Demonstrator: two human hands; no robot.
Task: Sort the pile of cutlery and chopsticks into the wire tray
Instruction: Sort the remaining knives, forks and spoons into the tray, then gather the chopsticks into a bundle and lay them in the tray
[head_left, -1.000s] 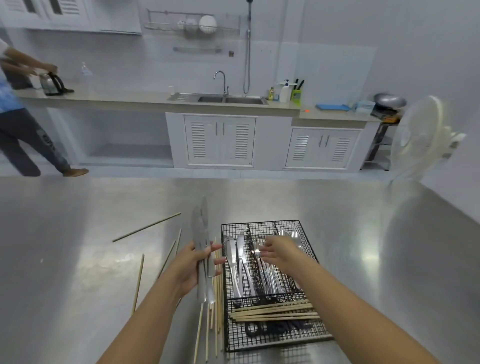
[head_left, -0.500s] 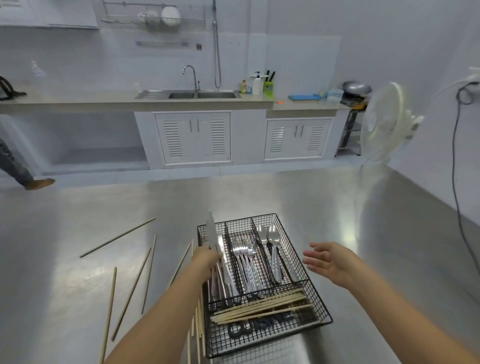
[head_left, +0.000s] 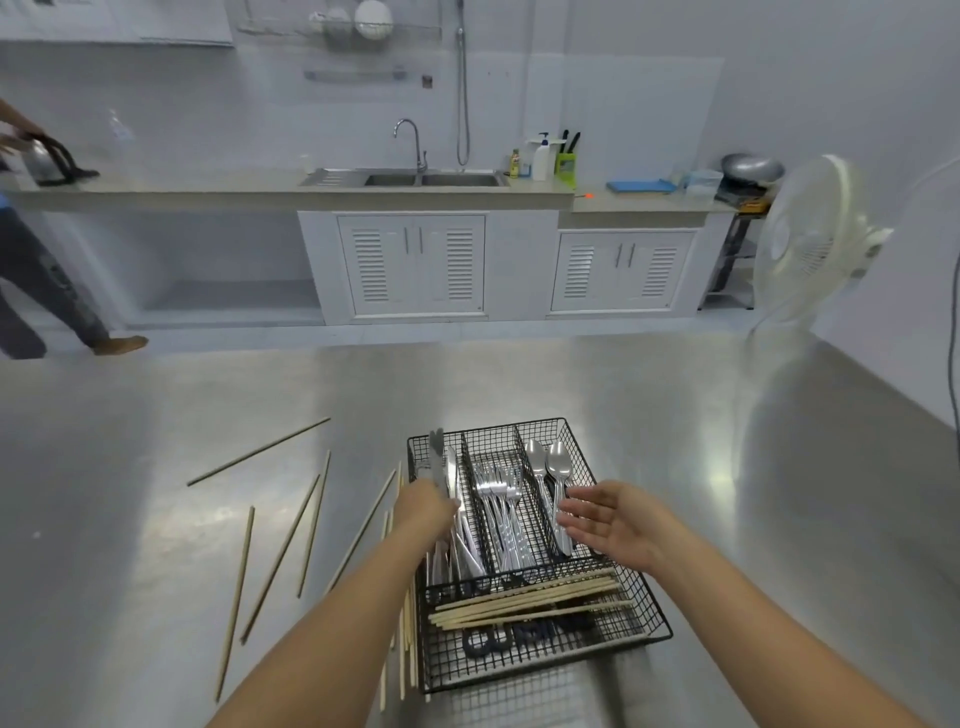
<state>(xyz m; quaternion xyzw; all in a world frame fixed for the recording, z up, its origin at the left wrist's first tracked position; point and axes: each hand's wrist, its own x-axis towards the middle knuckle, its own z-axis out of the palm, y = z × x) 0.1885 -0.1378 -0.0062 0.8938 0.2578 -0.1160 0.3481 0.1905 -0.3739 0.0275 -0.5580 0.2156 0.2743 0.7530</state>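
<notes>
A black wire tray (head_left: 644, 618) sits on the steel table. Its left compartment holds knives (head_left: 451, 467), the middle one forks (head_left: 496, 493), the right one spoons (head_left: 550, 467), and the front section holds several chopsticks (head_left: 524, 603). My left hand (head_left: 423, 512) is over the left compartment, fingers closed around knife handles whose blades reach into the tray. My right hand (head_left: 610, 522) hovers open above the tray's right side, holding nothing. More loose chopsticks (head_left: 280, 551) lie scattered on the table left of the tray, and some lie right along its left edge.
The steel table (head_left: 753, 493) stretches around the tray. A white fan (head_left: 810, 244) stands at the far right with a cable hanging beside it. Behind are the counter and sink (head_left: 431, 179). A person (head_left: 31, 270) stands at the far left by a kettle.
My left hand has brought the knives from beside the tray down into the left compartment. My right hand left the tray's middle, swung right, and now hovers open over the right side.
</notes>
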